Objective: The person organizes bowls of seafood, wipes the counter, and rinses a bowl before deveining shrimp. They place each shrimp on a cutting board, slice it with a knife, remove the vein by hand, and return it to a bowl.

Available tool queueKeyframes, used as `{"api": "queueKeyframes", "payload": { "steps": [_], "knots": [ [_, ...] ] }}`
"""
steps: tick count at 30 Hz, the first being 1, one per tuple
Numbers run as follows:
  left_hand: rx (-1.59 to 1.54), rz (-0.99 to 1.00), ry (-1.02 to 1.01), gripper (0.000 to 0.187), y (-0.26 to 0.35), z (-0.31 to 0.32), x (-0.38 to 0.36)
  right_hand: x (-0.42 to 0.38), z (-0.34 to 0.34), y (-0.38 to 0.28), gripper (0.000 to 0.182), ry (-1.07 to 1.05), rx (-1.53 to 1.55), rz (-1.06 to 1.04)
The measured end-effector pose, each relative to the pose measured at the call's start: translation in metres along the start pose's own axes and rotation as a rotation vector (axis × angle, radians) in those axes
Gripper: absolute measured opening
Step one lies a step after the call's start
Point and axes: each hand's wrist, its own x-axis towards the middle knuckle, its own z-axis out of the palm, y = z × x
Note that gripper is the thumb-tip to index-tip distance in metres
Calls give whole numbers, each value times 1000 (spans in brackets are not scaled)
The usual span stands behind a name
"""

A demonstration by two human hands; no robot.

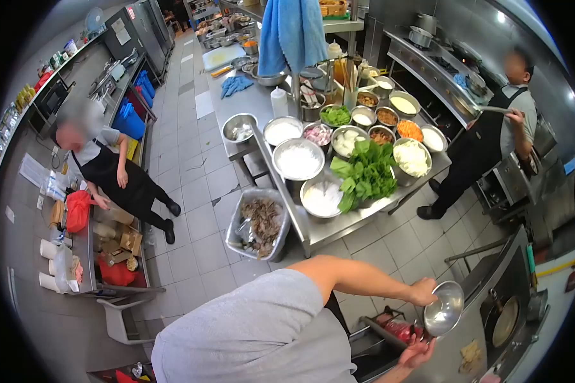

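A shiny metal bowl (pixel 444 309) is tilted with its inside towards me. My left hand (pixel 421 292) holds it by the rim, fingers closed on the near edge. Just below the bowl, my right hand (pixel 417 352) is turned palm up with its fingers apart and nothing visible in it. Between my hands and lower down shows a red, shiny item (pixel 400 330), partly hidden by the bowl; I cannot make out its kind. Beyond the bowl, a dark pan (pixel 506 321) sits on the steel stovetop.
Behind my arm stands a steel table (pixel 338 231) with bowls of ingredients and leafy greens (pixel 367 172). A lined bin (pixel 281 236) is on the tiled floor. One person (pixel 112 166) stands at the left shelves, another (pixel 492 127) by the back stove, holding a handle.
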Motion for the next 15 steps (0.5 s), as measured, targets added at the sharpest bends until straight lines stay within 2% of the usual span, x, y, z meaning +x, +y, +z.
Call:
{"api": "queueKeyframes", "payload": {
  "steps": [2, 5, 7, 10, 11, 12, 13, 14, 15],
  "knots": [
    [38, 28, -3, 29, -7, 5, 25, 26, 8, -3, 41, 144, -94, 55],
    [92, 65, -54, 28, -5, 14, 63, 73, -18, -4, 38, 237, -169, 36],
    [59, 70, -87, 26, 3, 17, 87, 95, -9, -16, 37, 263, -181, -8],
    [55, 43, -243, 27, 27, 30, 114, 130, -57, -28, 43, 343, -174, -46],
    [70, 105, -224, 25, 24, 44, 131, 140, -72, -33, 43, 375, -154, -79],
    [88, 123, -246, 27, 23, 57, 146, 147, -68, -44, 45, 425, -103, -117],
    [-29, 180, -291, 33, 17, 70, 163, 157, -75, -55, 47, 412, -101, -138],
    [-73, 126, -437, 38, 23, 75, 181, 167, -83, -64, 43, 422, -67, -182],
    [-55, 156, -454, 33, 42, 80, 191, 174, -76, -81, 44, 505, -40, -206]
  ]
}}
